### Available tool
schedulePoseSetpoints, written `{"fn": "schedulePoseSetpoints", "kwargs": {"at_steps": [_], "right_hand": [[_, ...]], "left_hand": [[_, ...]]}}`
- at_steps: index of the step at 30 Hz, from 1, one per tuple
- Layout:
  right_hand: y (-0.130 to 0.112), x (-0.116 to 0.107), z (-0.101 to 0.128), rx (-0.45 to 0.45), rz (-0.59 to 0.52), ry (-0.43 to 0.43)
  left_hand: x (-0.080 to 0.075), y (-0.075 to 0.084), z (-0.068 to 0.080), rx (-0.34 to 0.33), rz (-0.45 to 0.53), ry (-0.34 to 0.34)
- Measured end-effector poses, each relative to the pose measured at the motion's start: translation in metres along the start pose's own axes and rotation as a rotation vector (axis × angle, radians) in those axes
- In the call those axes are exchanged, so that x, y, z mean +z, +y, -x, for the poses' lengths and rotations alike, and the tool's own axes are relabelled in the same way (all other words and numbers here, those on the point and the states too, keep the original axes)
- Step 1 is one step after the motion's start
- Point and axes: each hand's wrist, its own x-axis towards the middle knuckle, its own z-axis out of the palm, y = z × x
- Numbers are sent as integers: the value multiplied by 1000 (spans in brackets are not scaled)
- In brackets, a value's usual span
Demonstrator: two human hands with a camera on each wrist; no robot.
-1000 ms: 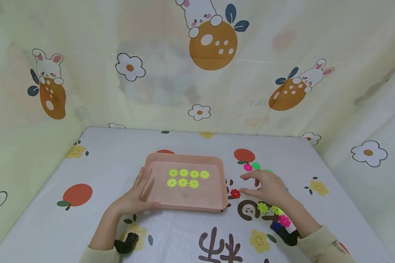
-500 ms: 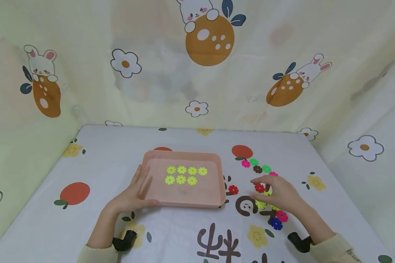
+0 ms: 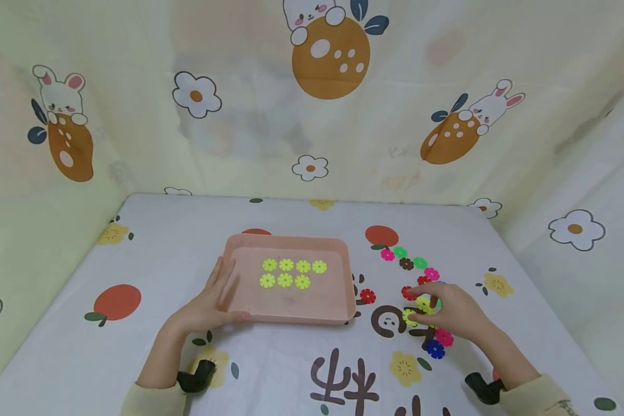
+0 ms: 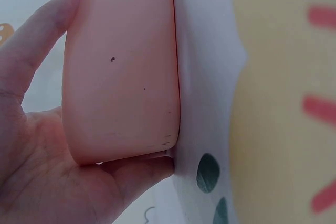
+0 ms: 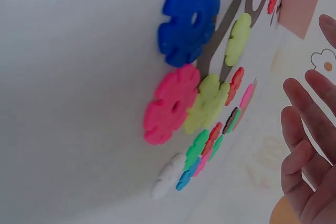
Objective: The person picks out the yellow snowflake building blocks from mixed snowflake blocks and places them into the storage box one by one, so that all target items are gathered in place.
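Observation:
My left hand [image 3: 203, 306] holds the left front corner of a pink tray [image 3: 291, 312], thumb along its front wall and fingers along its left side. In the left wrist view, the tray's outer wall [image 4: 121, 77] sits between thumb and fingers. Several yellow snowflake building discs [image 3: 303, 266] lie in two rows inside. My right hand [image 3: 460, 312] hovers over loose discs at the right, thumb and forefinger apart around a yellow disc [image 3: 424, 303]. In the right wrist view, the hand's fingers [image 5: 310, 114] are spread, with blue [image 5: 186, 22], pink [image 5: 170, 106] and white [image 5: 168, 177] discs lying nearby.
A red disc [image 3: 367, 296] lies alone by the tray's right side. Green [image 3: 420, 263], brown [image 3: 406, 264] and pink discs trail towards the back right. A patterned cloth covers the table [image 3: 177, 248], and a printed curtain [image 3: 239, 115] hangs behind it.
My right hand has moved right and down from beside the tray to the loose discs, its thumb and forefinger still parted. My left hand keeps its hold on the tray.

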Motion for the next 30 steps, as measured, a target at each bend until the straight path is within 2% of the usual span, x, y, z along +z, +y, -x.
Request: {"fn": "schedulePoseSetpoints", "kwargs": {"at_steps": [9,17,23,30], "right_hand": [[7,8,-2,41,20,-49],[11,13,-9,31,44,-121],[13,17,-11,40,103,-145],[10,18,-13,44,121,-150]], "left_hand": [[-1,-2,-1,7,-1,1],[-2,1,0,-5,-1,2],[-1,-1,-1,6,8,0],[-2,-3,-1,8,17,-1]]}}
